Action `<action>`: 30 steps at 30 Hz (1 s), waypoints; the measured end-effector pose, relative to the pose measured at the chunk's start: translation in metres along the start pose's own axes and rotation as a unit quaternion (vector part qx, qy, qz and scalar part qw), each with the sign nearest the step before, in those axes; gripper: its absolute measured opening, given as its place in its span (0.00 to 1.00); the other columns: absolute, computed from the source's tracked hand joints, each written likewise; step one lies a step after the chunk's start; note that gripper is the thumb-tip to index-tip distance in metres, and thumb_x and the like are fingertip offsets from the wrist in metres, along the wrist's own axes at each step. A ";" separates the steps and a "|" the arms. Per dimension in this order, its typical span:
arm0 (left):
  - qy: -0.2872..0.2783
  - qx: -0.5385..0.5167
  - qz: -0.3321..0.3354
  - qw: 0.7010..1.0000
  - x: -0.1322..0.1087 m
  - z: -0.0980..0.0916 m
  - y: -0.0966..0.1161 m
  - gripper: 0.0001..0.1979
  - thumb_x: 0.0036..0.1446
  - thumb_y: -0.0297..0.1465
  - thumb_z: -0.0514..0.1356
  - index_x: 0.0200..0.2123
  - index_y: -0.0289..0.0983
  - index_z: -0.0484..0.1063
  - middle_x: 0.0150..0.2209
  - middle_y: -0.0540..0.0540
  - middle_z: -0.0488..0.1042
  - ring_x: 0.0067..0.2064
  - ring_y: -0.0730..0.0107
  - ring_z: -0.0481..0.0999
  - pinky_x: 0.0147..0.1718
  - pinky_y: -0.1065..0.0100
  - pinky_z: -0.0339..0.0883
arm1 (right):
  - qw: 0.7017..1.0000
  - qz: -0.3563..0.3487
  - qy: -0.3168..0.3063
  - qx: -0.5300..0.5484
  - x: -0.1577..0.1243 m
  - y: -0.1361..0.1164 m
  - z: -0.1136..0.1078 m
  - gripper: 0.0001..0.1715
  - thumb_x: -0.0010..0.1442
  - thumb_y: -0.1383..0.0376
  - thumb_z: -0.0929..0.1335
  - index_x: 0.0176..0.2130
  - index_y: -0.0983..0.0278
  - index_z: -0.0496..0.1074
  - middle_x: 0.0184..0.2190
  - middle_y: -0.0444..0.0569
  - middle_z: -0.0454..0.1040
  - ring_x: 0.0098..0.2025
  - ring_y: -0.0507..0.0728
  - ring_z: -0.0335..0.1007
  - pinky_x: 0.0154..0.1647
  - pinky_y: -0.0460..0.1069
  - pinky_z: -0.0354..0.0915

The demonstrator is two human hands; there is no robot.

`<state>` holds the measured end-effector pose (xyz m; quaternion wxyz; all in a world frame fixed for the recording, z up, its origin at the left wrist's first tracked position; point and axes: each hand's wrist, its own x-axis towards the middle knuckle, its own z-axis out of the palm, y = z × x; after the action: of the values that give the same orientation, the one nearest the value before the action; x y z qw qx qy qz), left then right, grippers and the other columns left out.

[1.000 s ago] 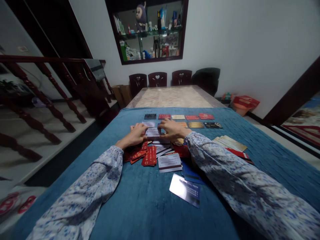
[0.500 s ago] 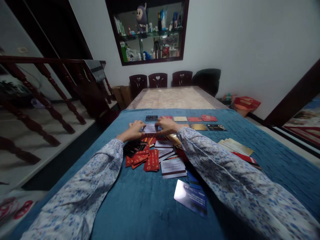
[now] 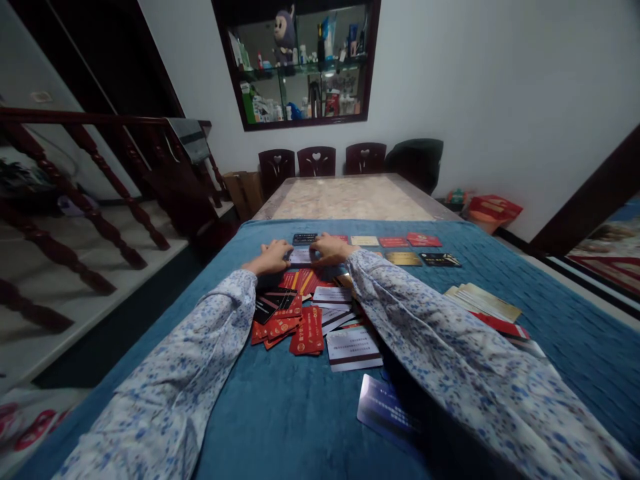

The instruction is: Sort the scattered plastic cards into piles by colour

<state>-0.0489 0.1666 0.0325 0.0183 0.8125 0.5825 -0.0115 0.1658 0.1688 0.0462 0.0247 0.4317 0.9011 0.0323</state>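
Note:
Both arms in flowered sleeves reach forward over a blue cloth (image 3: pixel 280 413). My left hand (image 3: pixel 271 257) and my right hand (image 3: pixel 331 249) pinch the two ends of a pale card (image 3: pixel 301 256), held low just behind a dark card (image 3: pixel 304 238) that starts a far row of cards. That row (image 3: pixel 395 241) runs to the right with red, cream, gold and black cards. Between my forearms lies a loose heap of red, white and black cards (image 3: pixel 305 313).
A stack of cream and red cards (image 3: pixel 485 305) lies at the right. A shiny blue card (image 3: pixel 383 410) lies near the front. Beyond the cloth is a bare marble tabletop (image 3: pixel 350 197), dark chairs (image 3: pixel 316 160), a wall cabinet (image 3: pixel 300 63) and a stair railing (image 3: pixel 75 180) at left.
Both hands have carried the pale card forward, away from the heap and up to the far row. The view has shifted slightly with the reach.

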 end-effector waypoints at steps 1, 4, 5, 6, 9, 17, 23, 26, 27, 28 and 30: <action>-0.001 0.001 -0.001 1.000 0.002 0.000 -0.001 0.26 0.58 0.29 0.62 0.60 0.41 0.73 0.63 0.37 0.69 0.65 0.42 0.65 0.61 0.43 0.61 | 1.000 0.002 -0.001 -0.001 0.002 0.000 0.000 0.22 0.64 0.55 0.71 0.53 0.64 0.80 0.57 0.60 0.77 0.59 0.67 0.69 0.51 0.52 0.67; -0.006 -0.001 -0.004 1.000 0.006 0.000 -0.003 0.24 0.58 0.29 0.62 0.59 0.41 0.74 0.62 0.37 0.70 0.65 0.44 0.66 0.61 0.43 0.63 | 1.000 0.013 -0.009 0.000 0.008 -0.001 -0.001 0.21 0.64 0.56 0.71 0.52 0.63 0.80 0.57 0.60 0.77 0.60 0.67 0.70 0.50 0.51 0.68; -0.006 -0.003 -0.004 1.000 0.007 0.000 -0.003 0.24 0.58 0.29 0.63 0.59 0.41 0.74 0.62 0.37 0.71 0.64 0.44 0.67 0.61 0.44 0.63 | 1.000 0.015 -0.013 0.002 0.009 0.000 -0.001 0.21 0.64 0.56 0.71 0.52 0.63 0.80 0.57 0.60 0.77 0.60 0.67 0.70 0.50 0.51 0.68; -0.006 -0.005 -0.005 1.000 0.009 0.000 -0.004 0.24 0.57 0.29 0.63 0.59 0.41 0.74 0.62 0.37 0.71 0.64 0.44 0.67 0.61 0.44 0.64 | 1.000 0.015 -0.017 0.003 0.010 0.000 -0.001 0.21 0.64 0.55 0.71 0.52 0.63 0.80 0.57 0.60 0.77 0.60 0.67 0.70 0.50 0.51 0.69; -0.008 -0.011 -0.003 1.000 0.014 0.002 -0.005 0.24 0.56 0.29 0.65 0.57 0.41 0.75 0.61 0.38 0.72 0.64 0.45 0.69 0.60 0.48 0.67 | 1.000 0.014 -0.026 0.001 0.013 0.002 -0.001 0.22 0.64 0.55 0.71 0.52 0.63 0.80 0.58 0.59 0.77 0.62 0.68 0.69 0.50 0.51 0.69; -0.017 -0.032 0.042 0.998 0.023 0.004 -0.007 0.14 0.53 0.28 0.63 0.44 0.36 0.79 0.49 0.42 0.78 0.51 0.58 0.77 0.52 0.64 0.71 | 0.999 0.015 -0.048 0.004 0.021 0.007 0.003 0.23 0.63 0.56 0.71 0.53 0.65 0.80 0.56 0.59 0.79 0.57 0.64 0.75 0.52 0.49 0.69; -0.029 -0.065 0.050 0.996 0.022 -0.001 -0.005 0.11 0.47 0.25 0.60 0.36 0.35 0.77 0.37 0.46 0.79 0.41 0.61 0.77 0.41 0.69 0.70 | 0.998 0.022 -0.054 0.009 0.023 0.003 0.002 0.27 0.61 0.56 0.72 0.55 0.67 0.80 0.56 0.62 0.79 0.57 0.66 0.76 0.52 0.51 0.71; -0.030 -0.067 0.044 0.996 0.021 -0.002 -0.003 0.10 0.45 0.24 0.59 0.33 0.36 0.76 0.34 0.46 0.78 0.39 0.62 0.77 0.37 0.69 0.70 | 0.998 0.035 -0.056 0.006 0.024 -0.001 0.001 0.28 0.60 0.56 0.72 0.55 0.68 0.80 0.56 0.63 0.79 0.57 0.67 0.76 0.51 0.52 0.72; -0.030 -0.067 0.043 0.996 0.020 -0.002 -0.002 0.10 0.44 0.24 0.59 0.32 0.36 0.75 0.34 0.46 0.78 0.39 0.62 0.77 0.37 0.69 0.70 | 0.998 0.038 -0.058 0.006 0.024 -0.002 0.000 0.28 0.60 0.56 0.72 0.55 0.68 0.80 0.56 0.63 0.79 0.57 0.67 0.76 0.50 0.52 0.73; -0.030 -0.067 0.042 0.996 0.020 -0.003 -0.002 0.10 0.44 0.24 0.59 0.32 0.36 0.75 0.34 0.46 0.78 0.39 0.61 0.77 0.37 0.69 0.70 | 0.997 0.041 -0.062 0.006 0.025 -0.003 0.000 0.28 0.60 0.56 0.72 0.55 0.68 0.80 0.57 0.63 0.79 0.57 0.67 0.76 0.50 0.52 0.73; -0.032 -0.062 0.040 0.997 0.020 -0.003 0.000 0.10 0.44 0.24 0.59 0.33 0.36 0.75 0.34 0.46 0.78 0.40 0.61 0.77 0.38 0.69 0.70 | 0.996 0.048 -0.068 0.012 0.026 -0.003 0.000 0.28 0.59 0.57 0.72 0.56 0.67 0.80 0.56 0.62 0.79 0.57 0.66 0.76 0.50 0.52 0.73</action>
<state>-0.0426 0.1858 0.0350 0.0883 0.8314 0.5486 -0.0006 0.1474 0.1868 0.0455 0.0792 0.4757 0.8760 -0.0066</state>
